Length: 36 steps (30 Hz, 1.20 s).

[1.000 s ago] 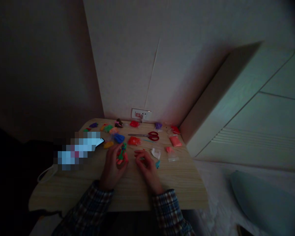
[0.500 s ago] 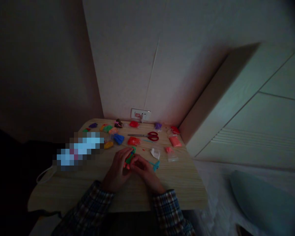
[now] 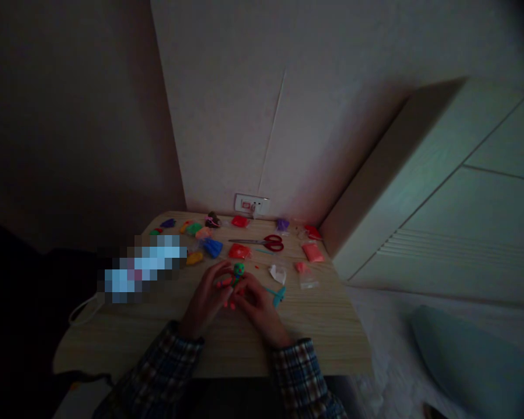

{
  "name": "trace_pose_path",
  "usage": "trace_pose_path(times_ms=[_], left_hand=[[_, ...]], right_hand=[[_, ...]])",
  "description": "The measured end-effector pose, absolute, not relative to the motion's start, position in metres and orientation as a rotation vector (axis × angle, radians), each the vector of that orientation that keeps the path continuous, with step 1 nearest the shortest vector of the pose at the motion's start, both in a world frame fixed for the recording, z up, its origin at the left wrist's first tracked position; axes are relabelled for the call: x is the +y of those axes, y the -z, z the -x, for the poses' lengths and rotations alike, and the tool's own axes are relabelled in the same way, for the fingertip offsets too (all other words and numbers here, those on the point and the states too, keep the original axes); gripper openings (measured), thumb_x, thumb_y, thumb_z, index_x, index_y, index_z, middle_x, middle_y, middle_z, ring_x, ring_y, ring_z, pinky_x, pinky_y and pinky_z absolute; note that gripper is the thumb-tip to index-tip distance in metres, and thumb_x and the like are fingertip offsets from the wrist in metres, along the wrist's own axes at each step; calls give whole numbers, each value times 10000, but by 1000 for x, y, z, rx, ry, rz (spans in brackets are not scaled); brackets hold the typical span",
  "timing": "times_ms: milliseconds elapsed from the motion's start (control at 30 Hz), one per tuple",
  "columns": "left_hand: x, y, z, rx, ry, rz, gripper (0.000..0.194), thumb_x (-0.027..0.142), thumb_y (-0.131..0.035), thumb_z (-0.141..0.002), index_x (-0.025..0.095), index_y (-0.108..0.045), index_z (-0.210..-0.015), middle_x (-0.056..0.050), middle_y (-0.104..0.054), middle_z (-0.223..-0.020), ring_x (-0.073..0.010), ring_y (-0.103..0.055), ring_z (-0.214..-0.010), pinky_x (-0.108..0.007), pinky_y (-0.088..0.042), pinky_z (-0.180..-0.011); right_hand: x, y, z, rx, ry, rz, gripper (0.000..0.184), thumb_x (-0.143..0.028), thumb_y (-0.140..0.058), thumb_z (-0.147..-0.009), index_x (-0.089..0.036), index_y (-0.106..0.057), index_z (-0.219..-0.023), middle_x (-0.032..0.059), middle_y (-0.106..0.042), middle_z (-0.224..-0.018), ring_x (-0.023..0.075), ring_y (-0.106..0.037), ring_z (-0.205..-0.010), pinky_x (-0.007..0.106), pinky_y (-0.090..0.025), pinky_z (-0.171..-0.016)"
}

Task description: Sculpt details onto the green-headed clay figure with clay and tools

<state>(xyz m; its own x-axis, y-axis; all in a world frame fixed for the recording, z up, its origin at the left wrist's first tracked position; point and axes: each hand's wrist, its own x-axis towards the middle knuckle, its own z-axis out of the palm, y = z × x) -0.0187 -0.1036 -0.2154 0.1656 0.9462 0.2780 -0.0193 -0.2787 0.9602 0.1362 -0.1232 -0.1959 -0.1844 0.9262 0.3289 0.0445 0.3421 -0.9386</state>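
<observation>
A small green clay figure (image 3: 239, 269) with pinkish-orange limbs is held between my two hands above the near middle of the table. My left hand (image 3: 207, 299) grips its left side, fingers curled round it. From the right, my right hand (image 3: 258, 306) pinches the figure low down, and its fingertips partly hide the body. Just right of my right hand lies a turquoise clay tool or piece (image 3: 279, 296) with a thin stem. A crumpled white scrap (image 3: 278, 273) rests beyond it.
Red-handled scissors (image 3: 273, 243) lie across the back of the wooden table (image 3: 323, 337). Around them are a red clay packet (image 3: 239, 251), a blue clay packet (image 3: 212, 248), a coral packet (image 3: 312, 252) and several others. A blurred-out bright object (image 3: 144, 267) sits at the left edge.
The figure has turned in my hands, so its green head now faces up towards me and its pinkish limbs spread to the left and below. Both hands stay in nearly the same place.
</observation>
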Motion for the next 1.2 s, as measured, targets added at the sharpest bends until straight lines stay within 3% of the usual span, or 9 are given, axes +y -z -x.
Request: trace_pose_path(times_ms=[100,200,433,633,767,900,1000,1067,1200], left_hand=[[-101,216,18,923,-1172,-1320,492,386,-666,-798,205,-537,-1237,-163,-653,-1197,-264,-694,-927,-318,-588,-598],[-99,213,19,901,-1055,-1237,495,413,-676,-776,191,-555,-1202,-119,-695,-1085,-143,-648,-586,-250,-504,-453],[-98,206,21,960,-1090,-1211,416,410,-721,-737,180,-645,-1076,-81,-714,-1046,-216,-666,-918,-263,-549,-662],[-99,204,22,964,-1076,-1219,491,494,-709,-740,169,-639,-1102,-80,-712,-1027,-99,-571,-532,-223,-449,-449],[-100,203,22,948,-1075,-1212,494,471,-719,-743,158,-635,-1115,-47,-720,-856,-92,-546,-482,-213,-413,-431],[-101,198,21,992,-1126,-1213,433,439,-729,-734,169,-659,-1065,-76,-728,-974,-168,-657,-681,-236,-476,-502],[-101,196,21,1006,-1167,-1213,382,417,-745,-721,179,-681,-1013,-80,-718,-1052,-225,-673,-918,-287,-547,-713],[-101,197,21,997,-1166,-1196,384,414,-746,-723,181,-679,-1020,-80,-717,-1054,-238,-667,-962,-326,-547,-806],[-100,202,21,957,-1104,-1179,440,433,-741,-728,166,-659,-1068,-103,-711,-1082,-252,-675,-949,-362,-556,-818]], right_hand=[[-125,191,-135,-1620,-1003,892,159,-310,-618,-885,-215,-622,-757,36,-648,-999,201,-599,-1060,366,-447,-970],[-127,190,-135,-1628,-1052,865,144,-318,-624,-882,-216,-630,-779,43,-643,-1056,197,-607,-1038,357,-460,-954],[-128,196,-136,-1624,-1093,879,110,-309,-641,-874,-227,-640,-800,45,-637,-1128,197,-589,-1108,345,-421,-999],[-127,195,-137,-1626,-1083,906,115,-315,-642,-869,-230,-651,-793,54,-620,-1227,222,-547,-1210,389,-372,-1064],[-127,194,-137,-1601,-1053,918,109,-303,-639,-868,-229,-646,-788,60,-589,-1253,219,-533,-1227,397,-368,-1080],[-126,196,-139,-1522,-1035,911,71,-280,-628,-872,-231,-631,-820,65,-557,-1289,212,-558,-1191,394,-415,-1043],[-125,198,-140,-1448,-988,938,67,-271,-637,-862,-226,-625,-814,71,-572,-1240,220,-564,-1162,394,-453,-989],[-124,198,-141,-1395,-947,966,83,-278,-658,-842,-225,-619,-791,68,-590,-1185,223,-572,-1126,377,-484,-929],[-124,198,-142,-1341,-924,1000,80,-288,-666,-827,-229,-620,-797,57,-596,-1165,215,-582,-1078,347,-502,-863]])
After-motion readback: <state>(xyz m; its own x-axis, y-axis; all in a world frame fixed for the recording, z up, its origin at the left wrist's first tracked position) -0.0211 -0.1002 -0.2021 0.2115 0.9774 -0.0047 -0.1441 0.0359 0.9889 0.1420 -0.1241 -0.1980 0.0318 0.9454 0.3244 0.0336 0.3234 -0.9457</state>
